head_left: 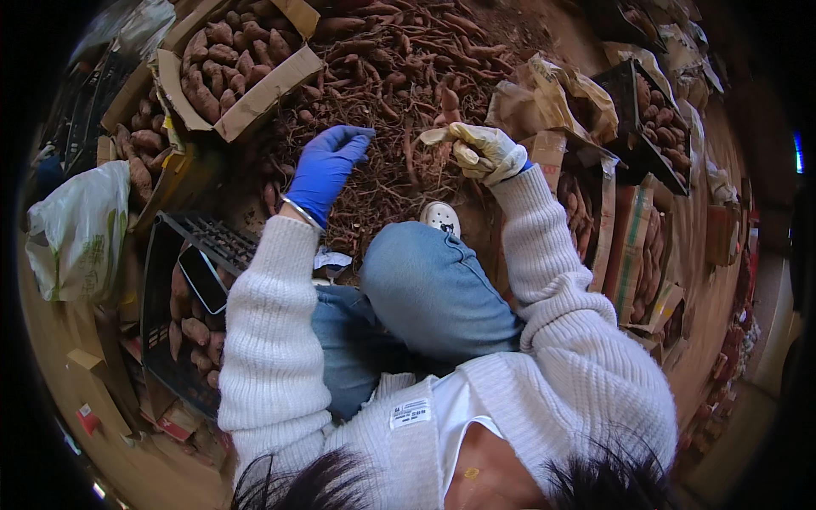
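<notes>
My left hand (pixel 327 170), in a blue glove, is closed in a pinch above the pile. Whatever its fingertips hold, if anything, is too small to make out. Opposite it, my right hand (pixel 486 155), in a cream glove with blue at the cuff, has its fingers curled round a slim sweet potato (pixel 449 106). The root's reddish end sticks up past the fingers and its lower part is hidden. Beneath both hands spreads a heap of thin sweet potatoes and stringy roots (pixel 382 81).
Cardboard boxes of sweet potatoes (pixel 225 64) stand at the far left. A black crate (pixel 183 340) with a phone (pixel 202 279) on it is near my left arm, beside a plastic bag (pixel 81 229). On the right are another crate (pixel 654 127), crumpled brown paper (pixel 544 98) and filled boxes (pixel 625 246).
</notes>
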Available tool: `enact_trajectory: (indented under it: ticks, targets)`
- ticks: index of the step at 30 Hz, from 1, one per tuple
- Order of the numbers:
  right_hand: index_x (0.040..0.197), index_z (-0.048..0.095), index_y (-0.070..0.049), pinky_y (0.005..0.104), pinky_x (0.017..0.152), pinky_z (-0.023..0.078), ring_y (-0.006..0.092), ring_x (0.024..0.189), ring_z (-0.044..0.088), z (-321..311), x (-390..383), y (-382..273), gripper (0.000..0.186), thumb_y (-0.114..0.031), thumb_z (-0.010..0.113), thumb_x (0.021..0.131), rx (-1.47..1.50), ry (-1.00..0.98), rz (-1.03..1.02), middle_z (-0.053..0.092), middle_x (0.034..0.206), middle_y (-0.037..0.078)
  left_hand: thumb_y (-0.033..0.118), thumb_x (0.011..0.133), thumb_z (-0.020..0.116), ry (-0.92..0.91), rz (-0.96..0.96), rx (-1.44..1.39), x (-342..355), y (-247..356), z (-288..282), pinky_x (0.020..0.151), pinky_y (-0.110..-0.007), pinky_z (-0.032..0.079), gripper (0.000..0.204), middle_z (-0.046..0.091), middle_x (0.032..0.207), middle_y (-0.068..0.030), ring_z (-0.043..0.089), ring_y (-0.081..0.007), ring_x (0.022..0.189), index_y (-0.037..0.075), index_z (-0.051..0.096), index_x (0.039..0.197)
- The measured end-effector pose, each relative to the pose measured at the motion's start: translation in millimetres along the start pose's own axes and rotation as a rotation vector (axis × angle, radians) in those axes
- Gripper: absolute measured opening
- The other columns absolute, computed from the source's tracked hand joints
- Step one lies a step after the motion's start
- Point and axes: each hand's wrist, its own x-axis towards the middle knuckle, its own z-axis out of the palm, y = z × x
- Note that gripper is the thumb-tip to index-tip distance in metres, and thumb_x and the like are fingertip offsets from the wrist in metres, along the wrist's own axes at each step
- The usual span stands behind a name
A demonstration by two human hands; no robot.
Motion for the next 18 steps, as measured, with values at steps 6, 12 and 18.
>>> enact_trajectory:
  ticks: [6, 12, 18]
  targets:
    - [0.089, 0.061, -0.002, 0.0177, 0.04, 0.035, 0.0068, 0.048, 0.053, 61.0, 12.4, -5.3, 0.022, -0.023, 0.059, 0.09, -0.373, 0.23, -0.011, 0.059, 0.062, 0.001, 0.018, 0.087, 0.063, 0.093, 0.087, -0.064, -5.1, 13.9, 13.2, 0.071, -0.02, 0.05, 0.024, 0.065, 0.093, -0.0027, 0.059, -0.0083, 0.079, 0.003, 0.062, 0.107]
    - [0.093, 0.063, -0.002, 0.0194, 0.043, 0.038, 0.007, 0.052, 0.055, 86.5, 16.0, -11.2, 0.02, -0.021, 0.061, 0.088, -0.572, 0.162, -0.018, 0.064, 0.069, 0.004, 0.02, 0.086, 0.064, 0.18, -0.04, -0.17, -5.8, 14.4, -2.4, 0.064, -0.021, 0.051, 0.02, 0.067, 0.084, -0.0048, 0.063, -0.0104, 0.071, 0.004, 0.066, 0.098]
    - [0.111, 0.061, -0.002, 0.0218, 0.058, 0.046, 0.0115, 0.069, 0.056, 89.3, 35.3, -11.2, 0.044, -0.024, 0.076, 0.075, -1.241, 0.393, -0.202, 0.064, 0.082, 0.005, 0.017, 0.086, 0.064, 0.232, 0.025, -0.128, -1.5, 9.4, -3.2, 0.06, -0.021, 0.052, 0.017, 0.067, 0.078, -0.0059, 0.063, -0.0111, 0.066, 0.002, 0.066, 0.095]
